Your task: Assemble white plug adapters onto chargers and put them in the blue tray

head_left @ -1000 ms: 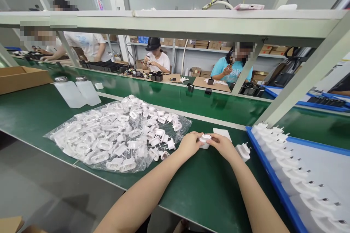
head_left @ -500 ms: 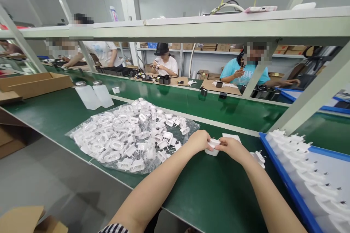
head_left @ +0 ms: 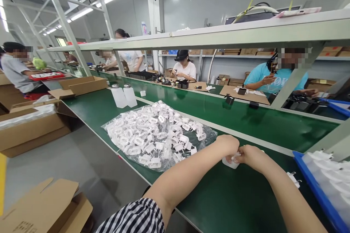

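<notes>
Over the green table, my left hand point(head_left: 228, 145) and my right hand point(head_left: 250, 155) meet at a white plastic housing point(head_left: 231, 163). The fingers of both are closed round its upper part and hide much of it. A heap of white plug pieces point(head_left: 153, 131) lies on a clear plastic sheet to the left of my hands. Beyond my right forearm sits a loose white piece with metal pins point(head_left: 294, 179). At the far right, rows of white plug housings point(head_left: 328, 174) stand in a blue-edged tray point(head_left: 314, 189).
Two white bottles with metal caps point(head_left: 119, 96) stand behind the heap, near a small white part point(head_left: 143, 93). An open cardboard box point(head_left: 84, 85) is on the table's far left. Slanted frame posts point(head_left: 295, 76) and a shelf point(head_left: 191, 39) rise ahead. Several people work beyond.
The view has swung left, so the bench appears further right. My hands remain together at the white housing; my left hand now covers more of it.
</notes>
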Demonstrator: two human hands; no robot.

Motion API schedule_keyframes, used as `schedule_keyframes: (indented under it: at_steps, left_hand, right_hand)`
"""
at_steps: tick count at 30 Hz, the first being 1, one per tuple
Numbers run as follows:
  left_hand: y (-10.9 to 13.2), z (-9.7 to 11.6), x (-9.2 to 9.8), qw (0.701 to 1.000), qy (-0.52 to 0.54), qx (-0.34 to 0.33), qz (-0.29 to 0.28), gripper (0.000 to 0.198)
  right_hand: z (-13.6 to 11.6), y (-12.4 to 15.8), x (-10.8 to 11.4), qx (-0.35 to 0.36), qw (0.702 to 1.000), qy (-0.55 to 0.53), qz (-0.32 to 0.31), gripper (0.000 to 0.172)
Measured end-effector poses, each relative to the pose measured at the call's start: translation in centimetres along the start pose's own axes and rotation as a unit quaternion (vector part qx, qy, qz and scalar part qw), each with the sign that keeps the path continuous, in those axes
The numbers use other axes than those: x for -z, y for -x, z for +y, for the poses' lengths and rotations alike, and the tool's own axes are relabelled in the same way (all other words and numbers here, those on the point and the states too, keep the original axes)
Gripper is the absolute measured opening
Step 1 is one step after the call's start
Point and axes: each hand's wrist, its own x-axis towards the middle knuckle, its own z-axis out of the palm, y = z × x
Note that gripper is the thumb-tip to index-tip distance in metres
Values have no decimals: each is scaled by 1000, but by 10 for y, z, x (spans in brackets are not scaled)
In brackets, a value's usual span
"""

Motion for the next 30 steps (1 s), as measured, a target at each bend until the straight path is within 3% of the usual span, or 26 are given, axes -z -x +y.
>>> schedule_keyframes:
  at_steps: [3, 6, 9, 11, 16, 21, 26, 30]
  left_hand:
    - [-1, -8, 2, 993, -97, 4, -61, 34]
    - [-1, -13, 2, 996, -77, 4, -41, 43]
    - [6, -18, 0, 992, -6, -21, -126, 36]
    - [15, -20, -3, 988, 20, -42, -149, 32]
    - [28, -33, -22, 993, -32, -90, -61, 34]
    - [27, -50, -41, 985, 78, -151, -18, 36]
    - [27, -51, -43, 981, 144, -120, 54, 39]
    - [28, -55, -36, 988, 107, -101, 53, 33]
  right_hand:
    - [5, -2, -5, 1, 999, -23, 39, 7]
    - [13, 1, -12, 12, 994, -77, 71, 14]
    - [16, 10, -16, 54, 986, -152, 31, 17]
    - [15, 19, -17, 67, 981, -179, 1, 17]
    - [8, 30, -18, 48, 989, -139, 7, 17]
    - [12, 29, -16, 49, 980, -190, -34, 16]
    - [17, 29, -13, 29, 959, -274, -73, 19]
    - [8, 30, -12, 5, 979, -198, -44, 12]
